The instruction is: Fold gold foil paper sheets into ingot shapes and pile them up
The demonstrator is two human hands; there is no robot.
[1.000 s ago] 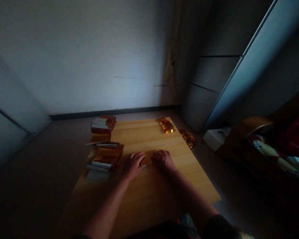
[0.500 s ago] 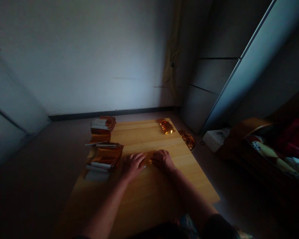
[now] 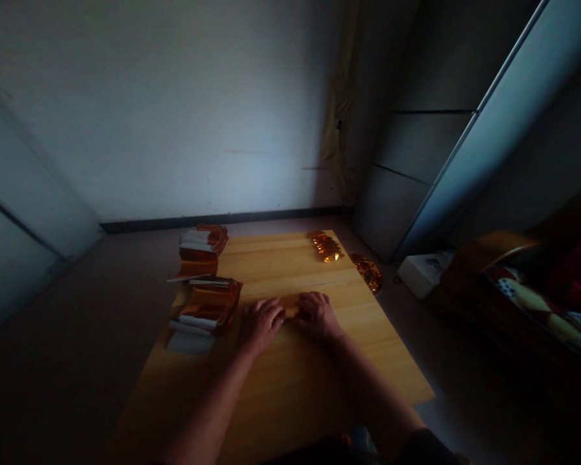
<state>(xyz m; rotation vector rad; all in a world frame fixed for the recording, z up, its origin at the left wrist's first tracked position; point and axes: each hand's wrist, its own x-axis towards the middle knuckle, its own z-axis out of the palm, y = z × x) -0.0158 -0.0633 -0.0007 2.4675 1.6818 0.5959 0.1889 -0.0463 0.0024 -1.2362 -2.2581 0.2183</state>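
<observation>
In the head view, gold paper (image 3: pixel 291 311) is held at the worktop's (image 3: pixel 281 265) middle, gripped at either end by left hand (image 3: pixel 262 321) and right hand (image 3: pixel 318 314), seemingly for steadiness; at nine o'clock, a paper stack (image 3: pixel 208 303) is kept, apparently within reach.

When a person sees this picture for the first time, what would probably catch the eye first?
Probably the shiny gold pieces at the far right corner of the wooden table, glinting in dim light. Then the left hand and right hand near its middle, with a small orange sheet between them. Stacked orange and white sheets lie along the left edge.
</observation>
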